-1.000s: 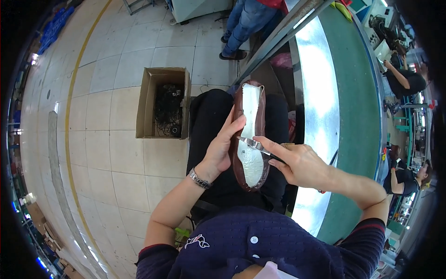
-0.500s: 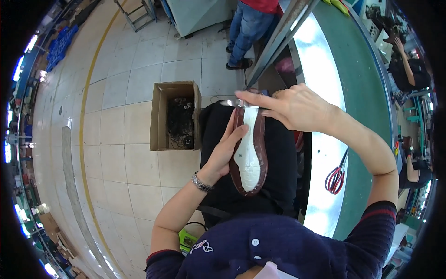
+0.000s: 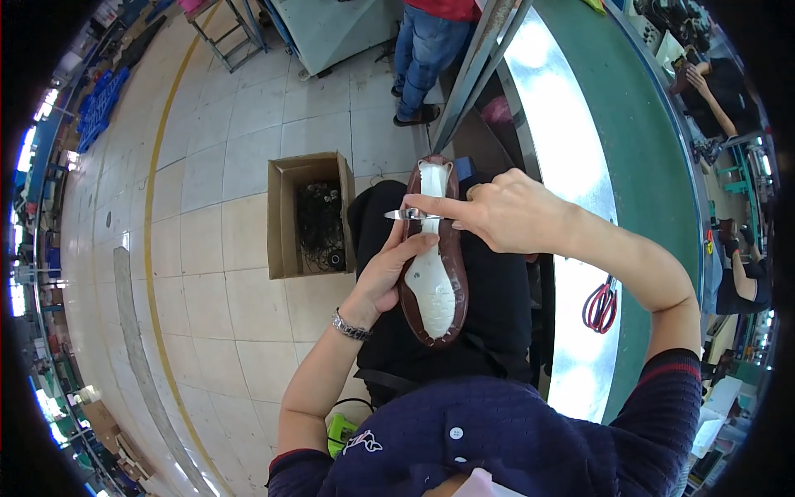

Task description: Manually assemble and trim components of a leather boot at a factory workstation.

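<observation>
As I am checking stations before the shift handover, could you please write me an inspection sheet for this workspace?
Surface: green work surface edged by a shiny metal strip, right of the lap.
Job's things: brown shoe, white underside up, over the lap; silver tool across it.
Clutter: red-handled scissors on the strip; cardboard box on the floor, holding dark tangled material.
Hands: left hand grips the shoe; right hand holds the tool, index finger extended.
Cables: black cord near a lime-green object; its ends are unclear.
Surroundings: person in jeans standing ahead; co-workers far right.
</observation>
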Demonstrator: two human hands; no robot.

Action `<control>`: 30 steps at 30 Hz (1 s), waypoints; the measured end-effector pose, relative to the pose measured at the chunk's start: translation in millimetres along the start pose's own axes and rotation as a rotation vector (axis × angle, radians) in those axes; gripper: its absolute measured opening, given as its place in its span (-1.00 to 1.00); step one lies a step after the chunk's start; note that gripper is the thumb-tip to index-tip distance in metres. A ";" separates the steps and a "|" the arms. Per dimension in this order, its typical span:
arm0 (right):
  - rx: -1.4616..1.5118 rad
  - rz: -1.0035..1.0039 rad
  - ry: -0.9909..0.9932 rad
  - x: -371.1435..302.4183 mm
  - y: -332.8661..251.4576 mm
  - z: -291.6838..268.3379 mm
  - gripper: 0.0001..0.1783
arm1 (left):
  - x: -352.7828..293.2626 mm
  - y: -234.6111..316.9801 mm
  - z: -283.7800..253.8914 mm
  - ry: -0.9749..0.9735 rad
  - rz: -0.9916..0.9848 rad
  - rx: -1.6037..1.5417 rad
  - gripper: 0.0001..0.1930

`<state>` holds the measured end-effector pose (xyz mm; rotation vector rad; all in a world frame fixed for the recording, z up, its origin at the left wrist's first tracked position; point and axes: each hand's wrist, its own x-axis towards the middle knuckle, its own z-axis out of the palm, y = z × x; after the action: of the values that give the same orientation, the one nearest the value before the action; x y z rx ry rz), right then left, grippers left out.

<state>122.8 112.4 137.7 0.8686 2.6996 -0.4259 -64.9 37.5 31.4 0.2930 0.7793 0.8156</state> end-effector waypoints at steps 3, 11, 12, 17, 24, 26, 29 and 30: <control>0.238 -0.069 0.189 -5.0 -6.3 4.3 -0.24 | -1.4 0.2 -0.8 0.000 -0.021 0.008 -0.16; 0.246 -0.095 0.131 -11.6 -16.1 4.5 -0.19 | -1.1 -11.6 -21.4 -0.079 -0.053 0.017 -0.08; 0.248 -0.088 0.130 -11.6 -15.0 7.1 -0.19 | -1.7 -14.9 -22.2 -0.111 -0.039 0.011 -0.06; 0.179 -0.033 0.005 -16.1 -17.6 -2.7 -0.25 | -15.6 -49.8 -26.2 -0.228 0.065 -0.371 -0.32; 0.097 0.003 0.077 -17.8 -13.0 4.3 -0.21 | -18.7 -57.1 9.5 0.038 0.294 -0.042 -0.38; 0.079 -0.056 0.004 -19.9 -31.7 -16.2 -0.15 | -23.3 -59.2 4.2 0.083 0.304 -0.052 -0.36; 0.152 -0.059 -0.020 -19.7 -28.5 5.7 -0.13 | -24.0 -54.2 5.4 0.057 0.119 -0.043 -0.32; 0.139 -0.043 -0.095 -16.3 -28.1 9.7 -0.14 | -25.2 -56.1 1.6 0.051 0.119 -0.041 -0.32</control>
<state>120.3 78.6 139.8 0.8058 2.6299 -0.6535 -44.3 -18.5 16.5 0.2851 0.7979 0.9535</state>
